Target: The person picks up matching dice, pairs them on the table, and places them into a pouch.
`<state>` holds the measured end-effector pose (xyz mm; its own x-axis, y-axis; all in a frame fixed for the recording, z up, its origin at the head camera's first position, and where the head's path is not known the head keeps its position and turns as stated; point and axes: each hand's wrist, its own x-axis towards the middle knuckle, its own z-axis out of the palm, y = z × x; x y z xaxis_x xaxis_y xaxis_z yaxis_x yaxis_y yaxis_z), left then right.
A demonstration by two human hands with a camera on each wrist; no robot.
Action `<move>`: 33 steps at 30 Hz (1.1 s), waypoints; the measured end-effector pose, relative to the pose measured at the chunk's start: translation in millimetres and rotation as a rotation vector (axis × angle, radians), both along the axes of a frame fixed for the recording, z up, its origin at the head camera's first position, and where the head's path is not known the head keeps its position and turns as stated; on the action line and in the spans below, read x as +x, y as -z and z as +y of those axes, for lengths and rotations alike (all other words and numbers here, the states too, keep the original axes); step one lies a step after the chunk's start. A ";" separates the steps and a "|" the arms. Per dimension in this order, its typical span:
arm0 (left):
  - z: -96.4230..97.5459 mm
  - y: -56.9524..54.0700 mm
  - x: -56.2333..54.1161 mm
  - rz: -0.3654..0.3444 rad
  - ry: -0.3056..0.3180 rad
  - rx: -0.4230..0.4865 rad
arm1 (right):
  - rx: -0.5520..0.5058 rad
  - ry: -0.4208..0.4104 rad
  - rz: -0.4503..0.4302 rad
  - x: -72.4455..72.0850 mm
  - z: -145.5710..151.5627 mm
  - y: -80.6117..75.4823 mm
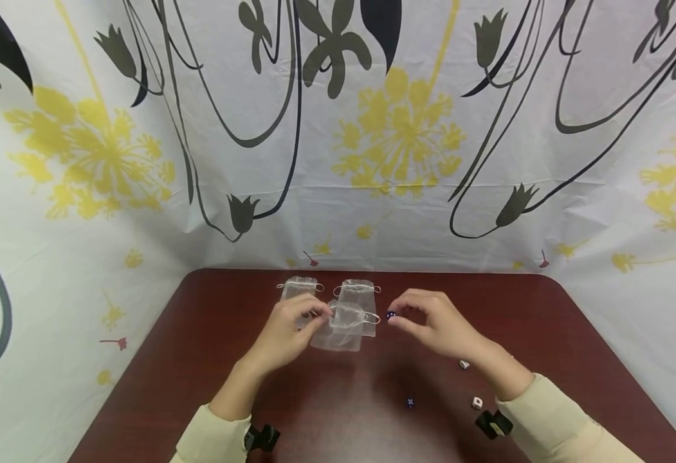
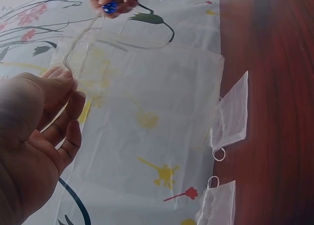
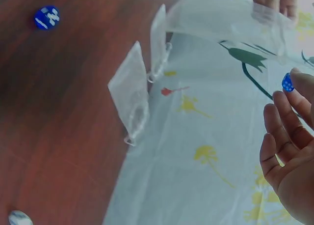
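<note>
A person's left hand (image 1: 288,325) pinches a sheer drawstring bag (image 1: 342,337) near its mouth above a dark red table (image 1: 210,379), while the right hand (image 1: 438,325) grips a blue die (image 1: 391,316) between thumb and fingertips, just beside the bag's white cord (image 2: 73,48). The right hand's remaining fingers curve loosely, clear of the die. Two more sheer bags, one at left (image 1: 301,289) and one at right (image 1: 357,290), lie toward the table's far edge. Nearer the wearer, a second blue die (image 1: 410,402) sits on the tabletop, with white dice (image 1: 477,403) by the right forearm.

The step in hand appears to be bringing the held die to the bag. The next move likely calls for parting the mouth and lining the die up with it; through such see-through fabric, whether the mouth already gapes is hard to tell.
</note>
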<state>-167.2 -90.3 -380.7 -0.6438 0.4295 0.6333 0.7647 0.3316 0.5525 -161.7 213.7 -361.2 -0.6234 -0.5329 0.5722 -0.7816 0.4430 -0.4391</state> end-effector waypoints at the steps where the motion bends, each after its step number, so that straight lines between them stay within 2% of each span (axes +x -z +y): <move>1: -0.1 0.2 -0.1 -0.002 0.000 -0.001 | 0.004 0.004 0.006 -1.0 0.9 -3.4; 8: 1.6 1.2 -2.3 0.002 0.007 -0.006 | 0.024 0.013 0.003 -4.2 -2.1 -26.8; 12: 5.5 1.5 -4.1 0.017 0.027 -0.004 | 0.024 -0.011 -0.025 -4.8 -10.4 -33.7; 16: 11.1 1.4 -4.6 0.029 0.046 -0.012 | 0.026 -0.056 -0.033 -5.8 -21.8 -35.0; 22: 18.5 -0.3 -3.1 0.021 0.063 -0.019 | 0.029 -0.104 0.001 -6.8 -36.3 -34.5; 27: 20.3 -1.9 -1.2 0.003 0.055 -0.026 | 0.040 -0.111 0.009 -7.3 -40.4 -34.9; 33: 20.1 -1.1 -1.6 0.025 0.062 -0.015 | 0.039 -0.102 0.028 -7.7 -40.2 -34.5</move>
